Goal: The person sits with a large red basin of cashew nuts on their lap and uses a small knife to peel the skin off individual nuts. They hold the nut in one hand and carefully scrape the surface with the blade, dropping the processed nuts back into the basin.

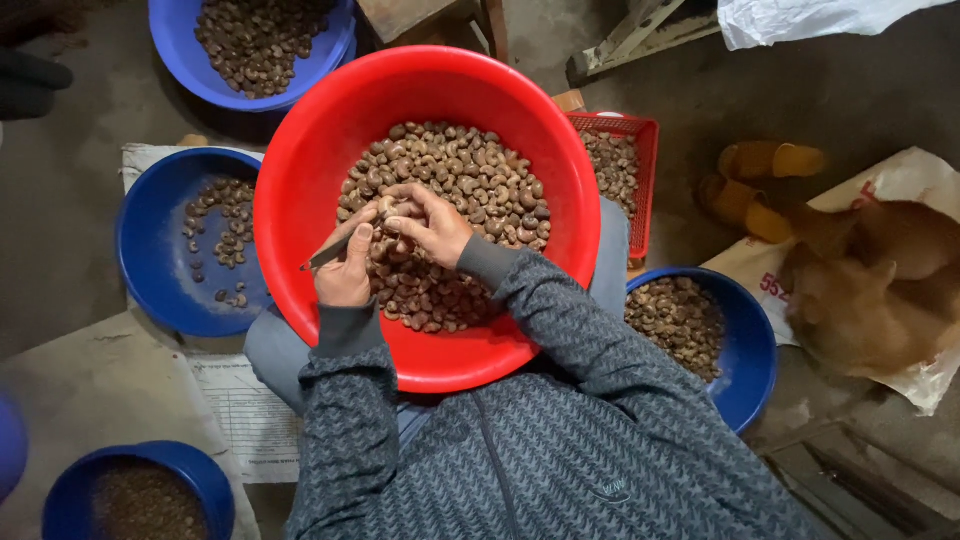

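Red basin [300, 200] is cradling cashew nuts [470, 180] while the left hand [345, 275] is gripping a small blade [325, 256] and the right hand [430, 225] is pinching a nut, risking a slip toward the fingers.

Looks like a small nut-shelling workplace, set right on a bare concrete floor [850, 90]. A big red basin [300, 190] of brown nuts sits in the worker's lap, ringed by blue basins [150, 250] of sorted nuts, a red crate [645, 150], flattened sacks [900, 180], and a ginger cat [870, 290] dozing alongside.
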